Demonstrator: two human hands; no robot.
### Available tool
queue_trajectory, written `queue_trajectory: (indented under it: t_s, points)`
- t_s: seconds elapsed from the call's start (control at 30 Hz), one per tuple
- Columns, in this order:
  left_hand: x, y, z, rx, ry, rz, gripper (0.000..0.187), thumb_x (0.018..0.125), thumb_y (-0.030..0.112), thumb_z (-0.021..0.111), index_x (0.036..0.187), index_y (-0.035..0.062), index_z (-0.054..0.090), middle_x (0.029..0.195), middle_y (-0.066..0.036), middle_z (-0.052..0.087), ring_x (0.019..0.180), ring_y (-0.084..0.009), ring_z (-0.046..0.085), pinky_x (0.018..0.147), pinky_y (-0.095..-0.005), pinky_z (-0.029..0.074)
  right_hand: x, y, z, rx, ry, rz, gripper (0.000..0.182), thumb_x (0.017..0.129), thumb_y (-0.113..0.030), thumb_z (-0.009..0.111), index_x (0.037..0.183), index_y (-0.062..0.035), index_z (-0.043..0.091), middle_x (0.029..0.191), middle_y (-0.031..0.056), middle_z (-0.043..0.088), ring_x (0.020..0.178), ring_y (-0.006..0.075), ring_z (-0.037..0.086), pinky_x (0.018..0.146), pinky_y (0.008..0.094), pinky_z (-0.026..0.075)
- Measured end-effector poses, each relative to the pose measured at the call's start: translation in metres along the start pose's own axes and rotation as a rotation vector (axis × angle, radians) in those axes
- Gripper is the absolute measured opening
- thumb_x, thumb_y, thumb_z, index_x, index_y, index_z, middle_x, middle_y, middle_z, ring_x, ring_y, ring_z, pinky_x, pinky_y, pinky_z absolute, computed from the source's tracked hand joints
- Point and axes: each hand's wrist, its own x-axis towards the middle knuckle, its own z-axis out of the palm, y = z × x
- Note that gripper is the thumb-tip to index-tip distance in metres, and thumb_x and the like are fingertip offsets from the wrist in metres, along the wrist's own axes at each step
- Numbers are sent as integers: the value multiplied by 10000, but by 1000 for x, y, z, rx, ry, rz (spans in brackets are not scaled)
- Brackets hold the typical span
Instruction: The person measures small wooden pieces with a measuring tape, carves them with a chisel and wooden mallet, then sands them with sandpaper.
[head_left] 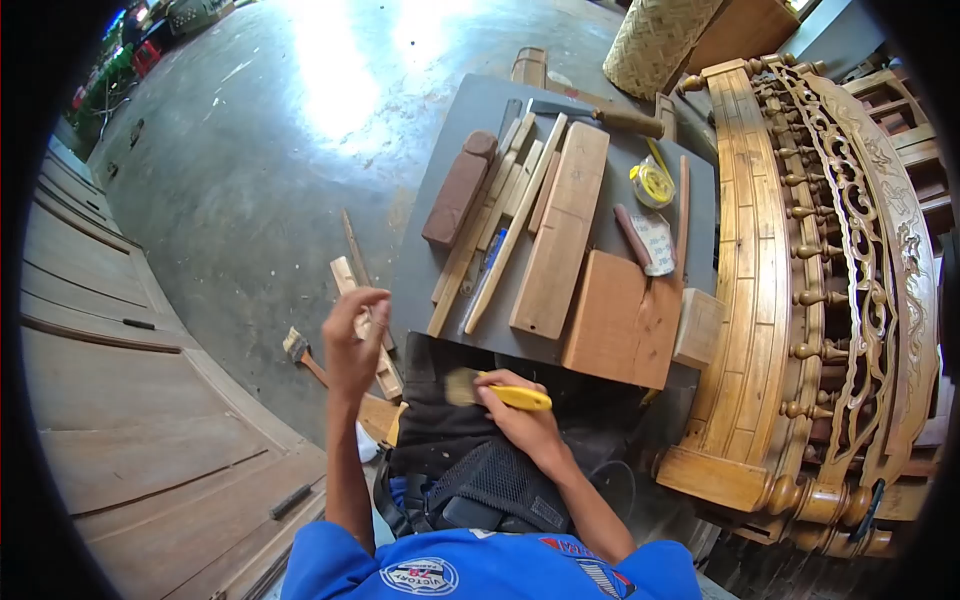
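Note:
In my right hand (525, 415) is a paint brush (510, 396) with a yellow handle, its pale bristles pointing left over my dark-clothed lap. My left hand (355, 335) is raised at the left, fingers loosely curled and thumb apart from them. A pale notched wooden piece (386, 374) passes behind that hand in view; no grip on it shows. Past my lap stands a dark grey work table (425, 270). On it lie a long wooden block (565, 235), a squarer reddish wooden block (620, 320) and a dark red-brown block (460, 190).
Slim wooden strips (515, 225), a yellow tape measure (652, 185), a wooden-handled tool (630, 122) and rolled sandpaper (655, 245) lie on the table. A second brush (298, 347) is on the floor. Carved varnished furniture (745, 270) stands right, wooden panels (150, 400) left.

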Motion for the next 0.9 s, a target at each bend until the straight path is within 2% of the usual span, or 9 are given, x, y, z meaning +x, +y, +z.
queue_trajectory:
  t_s: [0.03,0.1,0.17,0.23,0.3,0.43,0.67,0.7,0.9]
  points:
    - [0,2,5,-6,-54,16,125,813,77,602,922,18,607,889,-101,617,804,-200,599,695,-298,441,-3,-10,-10,-129,67,-48,149,826,-96,575,933,0,615,800,105,644,699,108,618,644,236,486]
    - [-3,0,23,-90,-142,-82,206,789,118,638,970,28,597,867,-107,602,779,-227,594,688,-317,449,-10,-11,-25,-353,238,-210,136,810,-87,549,911,-10,597,809,180,629,705,265,635,629,304,477]
    - [3,2,41,192,-131,80,262,764,149,663,985,32,588,842,-111,583,754,-249,582,680,-338,453,-21,-34,-46,-17,145,46,146,790,-75,627,904,-10,563,764,94,624,703,150,611,638,273,483]
    - [4,3,54,320,-117,143,303,742,178,684,988,33,583,823,-114,567,734,-268,568,677,-357,453,-33,-52,-70,239,195,123,188,771,-66,672,898,-17,541,783,45,596,717,115,582,643,240,486]
    - [7,2,60,294,-105,125,328,723,203,698,978,34,582,811,-114,553,718,-284,554,677,-375,450,-29,-40,-92,263,394,-20,212,769,-60,685,900,-25,522,831,48,581,720,127,581,647,224,489]
    - [10,1,63,256,-120,38,325,724,217,701,965,33,583,840,-114,557,724,-285,558,685,-379,445,-14,-21,-117,482,699,-23,202,833,-85,614,1004,-25,524,916,85,581,794,172,603,708,274,529]
    - [16,5,79,348,78,204,283,743,202,686,956,44,590,850,-76,560,829,-265,546,729,-369,420,-6,-45,-102,984,487,-337,401,880,-156,438,1249,-27,347,1172,197,477,1066,301,542,917,376,451]
    - [16,9,81,375,134,258,264,749,194,679,951,49,593,857,-65,561,857,-260,541,745,-367,413,-7,-42,-101,914,471,-293,409,882,-174,442,1255,-35,348,1170,191,483,1057,298,548,908,369,454]
    - [18,19,86,297,-81,419,214,734,111,664,938,80,607,924,-72,558,913,-247,524,819,-350,370,-31,-10,-101,649,358,-172,545,841,-211,511,1316,-36,308,1128,156,496,976,240,572,791,315,488]
